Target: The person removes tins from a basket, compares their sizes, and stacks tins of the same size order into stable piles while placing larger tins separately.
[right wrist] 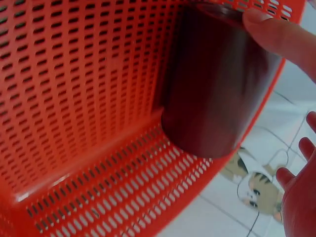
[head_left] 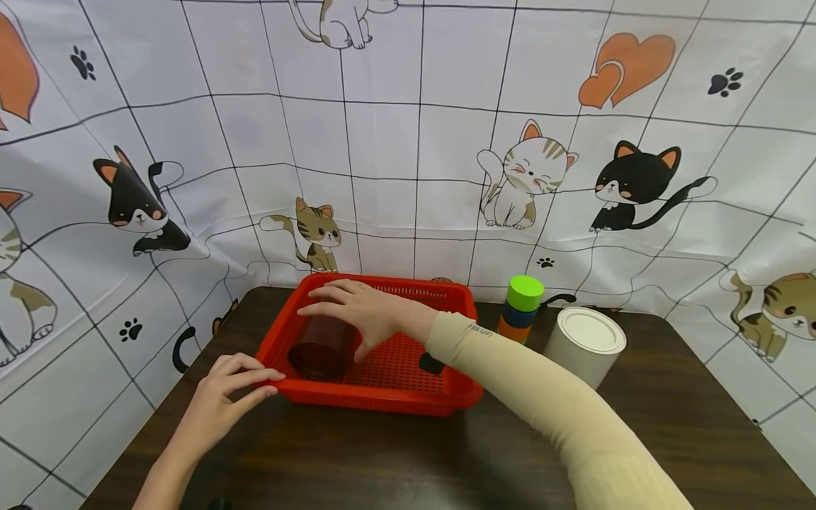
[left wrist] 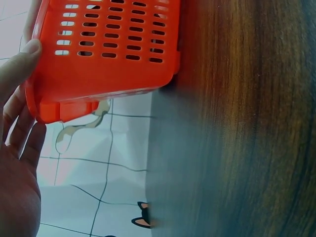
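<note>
A dark brown cylindrical can (head_left: pixel 321 348) lies on its side in the left part of a red perforated plastic basket (head_left: pixel 376 401). My right hand (head_left: pixel 376 315) reaches over the basket with its fingers spread above the can. Seen from the right wrist, the thumb (right wrist: pixel 276 34) is right at one end of the can, while the other fingers stand apart from it. At the basket's front left corner, my left hand (head_left: pixel 223 400) pinches the rim. The left wrist view shows its thumb (left wrist: pixel 27 57) on one side of that rim and fingers behind it.
Right of the basket stands a stack of green, blue and orange pieces (head_left: pixel 524 296), next to a white lidded canister (head_left: pixel 583 347). Everything rests on a dark wooden table (head_left: pixel 357 460). A white sheet with cat drawings (head_left: pixel 382 142) hangs behind and at the sides.
</note>
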Demonstrator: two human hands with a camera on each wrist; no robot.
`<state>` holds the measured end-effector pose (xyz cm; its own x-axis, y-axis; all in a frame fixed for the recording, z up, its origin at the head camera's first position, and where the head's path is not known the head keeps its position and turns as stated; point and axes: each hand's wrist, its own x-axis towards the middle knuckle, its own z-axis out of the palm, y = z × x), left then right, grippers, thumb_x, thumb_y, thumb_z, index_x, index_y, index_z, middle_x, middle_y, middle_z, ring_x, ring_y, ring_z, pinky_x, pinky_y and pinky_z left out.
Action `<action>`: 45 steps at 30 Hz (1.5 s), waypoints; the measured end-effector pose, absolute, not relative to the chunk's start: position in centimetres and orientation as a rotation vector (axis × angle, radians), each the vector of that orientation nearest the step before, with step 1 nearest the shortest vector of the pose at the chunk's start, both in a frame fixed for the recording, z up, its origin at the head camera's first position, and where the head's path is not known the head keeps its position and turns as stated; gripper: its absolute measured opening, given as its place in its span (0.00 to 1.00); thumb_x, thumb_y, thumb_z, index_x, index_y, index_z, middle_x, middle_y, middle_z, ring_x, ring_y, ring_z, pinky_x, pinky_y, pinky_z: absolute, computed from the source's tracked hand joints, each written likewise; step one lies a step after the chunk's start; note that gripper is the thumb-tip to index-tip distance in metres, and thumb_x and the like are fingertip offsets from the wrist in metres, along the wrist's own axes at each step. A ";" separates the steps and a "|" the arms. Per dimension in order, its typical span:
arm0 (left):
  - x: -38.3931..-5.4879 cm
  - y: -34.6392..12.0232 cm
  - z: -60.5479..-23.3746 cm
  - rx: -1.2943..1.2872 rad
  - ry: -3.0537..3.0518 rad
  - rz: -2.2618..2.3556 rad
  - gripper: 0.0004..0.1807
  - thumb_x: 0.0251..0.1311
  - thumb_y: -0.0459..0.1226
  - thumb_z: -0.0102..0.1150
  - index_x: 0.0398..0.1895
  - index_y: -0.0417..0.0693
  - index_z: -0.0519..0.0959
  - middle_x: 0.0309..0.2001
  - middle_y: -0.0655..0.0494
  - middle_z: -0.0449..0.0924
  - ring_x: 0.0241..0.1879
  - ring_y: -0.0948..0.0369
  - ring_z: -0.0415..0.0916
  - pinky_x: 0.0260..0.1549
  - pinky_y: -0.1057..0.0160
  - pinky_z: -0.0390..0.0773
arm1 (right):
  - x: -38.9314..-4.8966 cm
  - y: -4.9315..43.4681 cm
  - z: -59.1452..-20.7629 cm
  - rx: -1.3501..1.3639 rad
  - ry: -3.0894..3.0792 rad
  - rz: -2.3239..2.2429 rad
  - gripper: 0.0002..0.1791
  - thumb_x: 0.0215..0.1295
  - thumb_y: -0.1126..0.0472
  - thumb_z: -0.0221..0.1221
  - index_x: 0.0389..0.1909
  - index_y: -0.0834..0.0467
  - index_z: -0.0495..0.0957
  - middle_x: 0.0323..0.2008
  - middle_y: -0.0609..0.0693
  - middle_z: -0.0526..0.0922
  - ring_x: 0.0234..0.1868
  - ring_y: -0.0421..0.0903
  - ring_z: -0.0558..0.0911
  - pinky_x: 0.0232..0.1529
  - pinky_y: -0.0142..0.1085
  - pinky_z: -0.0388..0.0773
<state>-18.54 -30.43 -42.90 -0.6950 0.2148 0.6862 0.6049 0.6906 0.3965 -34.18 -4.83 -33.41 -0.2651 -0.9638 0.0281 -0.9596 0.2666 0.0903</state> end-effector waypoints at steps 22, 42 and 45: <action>-18.1 -30.6 -42.8 -0.572 -2.299 -0.810 0.26 0.36 0.25 0.77 0.40 0.62 0.88 0.38 0.67 0.77 0.46 0.72 0.63 0.44 0.75 0.61 | -33.6 -8.6 -38.1 1.993 -2.360 -0.343 0.61 0.50 0.44 0.72 0.79 0.42 0.43 0.80 0.42 0.47 0.81 0.45 0.46 0.79 0.48 0.44; -18.4 -30.1 -42.7 -0.593 -2.305 -0.828 0.26 0.37 0.25 0.77 0.40 0.61 0.88 0.38 0.67 0.77 0.46 0.72 0.63 0.44 0.75 0.62 | -34.3 -8.3 -38.3 1.914 -2.217 -0.558 0.57 0.48 0.43 0.73 0.76 0.43 0.51 0.76 0.42 0.57 0.77 0.45 0.57 0.78 0.39 0.50; -18.4 -30.1 -42.7 -0.592 -2.304 -0.822 0.26 0.36 0.25 0.77 0.40 0.61 0.88 0.38 0.67 0.77 0.46 0.72 0.63 0.44 0.75 0.62 | -34.5 -8.5 -38.3 1.909 -2.203 -0.571 0.57 0.47 0.41 0.72 0.76 0.42 0.51 0.75 0.42 0.59 0.76 0.45 0.58 0.77 0.40 0.53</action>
